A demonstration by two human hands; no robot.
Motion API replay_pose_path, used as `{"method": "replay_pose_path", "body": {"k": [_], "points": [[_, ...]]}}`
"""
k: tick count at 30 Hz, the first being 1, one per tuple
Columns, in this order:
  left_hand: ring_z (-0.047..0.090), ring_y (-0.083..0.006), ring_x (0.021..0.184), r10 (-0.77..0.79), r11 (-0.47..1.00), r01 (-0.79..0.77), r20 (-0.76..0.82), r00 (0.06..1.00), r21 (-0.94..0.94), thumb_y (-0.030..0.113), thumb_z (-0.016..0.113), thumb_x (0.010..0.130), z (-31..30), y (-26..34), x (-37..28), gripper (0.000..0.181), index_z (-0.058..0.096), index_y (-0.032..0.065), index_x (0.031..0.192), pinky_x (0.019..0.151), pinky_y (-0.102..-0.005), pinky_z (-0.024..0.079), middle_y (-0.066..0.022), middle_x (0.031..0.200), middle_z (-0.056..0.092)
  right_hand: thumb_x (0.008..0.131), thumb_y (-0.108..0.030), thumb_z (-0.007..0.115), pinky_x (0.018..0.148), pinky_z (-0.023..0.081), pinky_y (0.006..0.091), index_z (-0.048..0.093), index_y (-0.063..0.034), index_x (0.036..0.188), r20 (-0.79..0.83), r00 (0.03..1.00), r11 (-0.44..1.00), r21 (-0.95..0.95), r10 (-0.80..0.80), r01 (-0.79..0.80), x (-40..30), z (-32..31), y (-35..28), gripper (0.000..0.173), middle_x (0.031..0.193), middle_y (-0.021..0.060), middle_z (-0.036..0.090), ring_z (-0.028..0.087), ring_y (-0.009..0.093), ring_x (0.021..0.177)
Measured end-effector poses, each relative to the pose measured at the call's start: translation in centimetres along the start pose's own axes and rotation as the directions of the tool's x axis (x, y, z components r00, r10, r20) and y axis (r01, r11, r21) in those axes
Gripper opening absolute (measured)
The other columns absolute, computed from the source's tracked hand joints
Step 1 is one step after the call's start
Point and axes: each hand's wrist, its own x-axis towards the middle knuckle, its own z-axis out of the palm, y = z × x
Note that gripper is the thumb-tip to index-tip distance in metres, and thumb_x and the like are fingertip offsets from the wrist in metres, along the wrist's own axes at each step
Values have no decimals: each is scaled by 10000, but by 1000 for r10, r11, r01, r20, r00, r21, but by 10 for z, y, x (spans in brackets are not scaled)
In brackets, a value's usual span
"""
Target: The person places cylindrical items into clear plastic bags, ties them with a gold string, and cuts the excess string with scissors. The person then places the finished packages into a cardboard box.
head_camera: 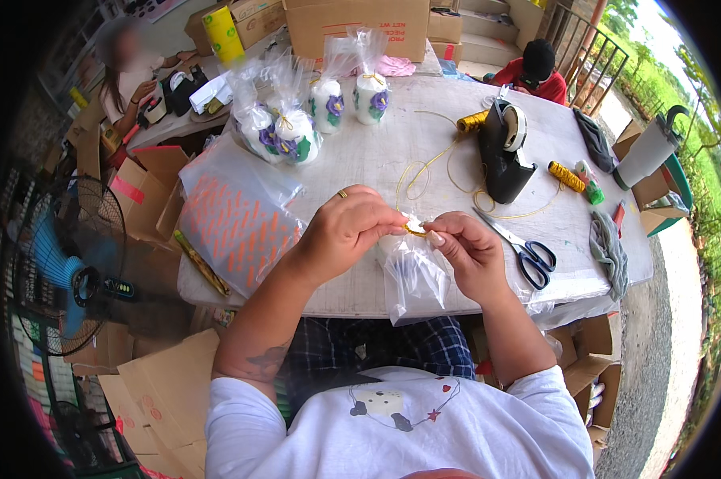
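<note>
My left hand (351, 230) and my right hand (468, 248) meet over the table, each pinching gold cord (415, 230) at the gathered neck of a clear plastic bag (417, 281). The bag's open end spreads towards me over the table edge. Whatever the bag holds is mostly hidden behind the neck and my fingers. Loose gold cord curls across the table beyond my hands, near a spool of gold cord (472, 121). Blue-handled scissors (534, 260) lie right of my right hand. Flat plastic bags with orange print (241, 221) lie left of my left hand.
Several bagged white candles with purple flowers (372, 99) stand at the back left. A black tape dispenser (504, 155), second gold spool (566, 176), grey cloth (609, 254) and tumbler (648, 149) sit right. A fan (73, 272) stands left. Two people sit beyond.
</note>
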Motion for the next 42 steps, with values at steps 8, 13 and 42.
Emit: {"method": "replay_pose_path", "body": {"k": [8, 13, 42], "points": [[586, -242, 791, 11, 997, -3, -114, 993, 73, -19, 645, 749, 12, 2, -12, 105, 582, 29, 817, 696, -318, 475, -82, 801, 596, 827, 0, 592, 683, 433, 259, 584, 11, 837, 19, 999, 983, -177, -50, 52, 4, -3, -4, 17, 826, 74, 588, 543, 161, 745], [597, -269, 815, -62, 998, 54, -252, 966, -39, -18, 633, 755, 27, 6, -23, 102, 572, 31, 821, 734, -342, 481, -103, 809, 602, 821, -16, 602, 686, 438, 276, 587, 5, 838, 33, 986, 947, -277, -163, 166, 3, -1, -3, 31, 817, 87, 588, 551, 191, 748], [552, -106, 920, -637, 590, 637, 199, 745, -495, 143, 589, 867, -11, 17, 35, 235, 603, -39, 1015, 851, -235, 417, -70, 952, 624, 677, -54, 690, 681, 475, 299, 561, 18, 1002, -145, 884, 604, -680, 445, -415, -51, -127, -43, 357, 803, 135, 628, 606, 202, 728]]}}
